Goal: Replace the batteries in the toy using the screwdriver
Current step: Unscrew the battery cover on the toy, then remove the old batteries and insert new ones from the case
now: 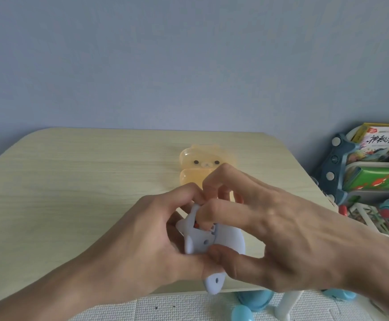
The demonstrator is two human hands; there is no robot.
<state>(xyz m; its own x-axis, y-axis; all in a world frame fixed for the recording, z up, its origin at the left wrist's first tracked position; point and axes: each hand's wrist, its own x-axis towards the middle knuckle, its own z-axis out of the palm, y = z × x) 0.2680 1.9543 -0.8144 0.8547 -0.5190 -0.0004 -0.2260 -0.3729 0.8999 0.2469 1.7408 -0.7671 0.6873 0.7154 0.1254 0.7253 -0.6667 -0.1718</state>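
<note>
A pale blue plastic toy with fin-like points is held belly up over the near edge of the table. My left hand wraps around it from the left. From the right, my right hand has its thumb against the toy's underside, while its index finger presses into the open compartment, where a red part shows. The tail end with a screw hole sticks out below my hands. No screwdriver and no loose batteries are in view.
A translucent orange bear-shaped box lies on the light wooden table just behind my hands. To the right stands a shelf with books and toys. Blue plastic pieces lie on the floor mat below.
</note>
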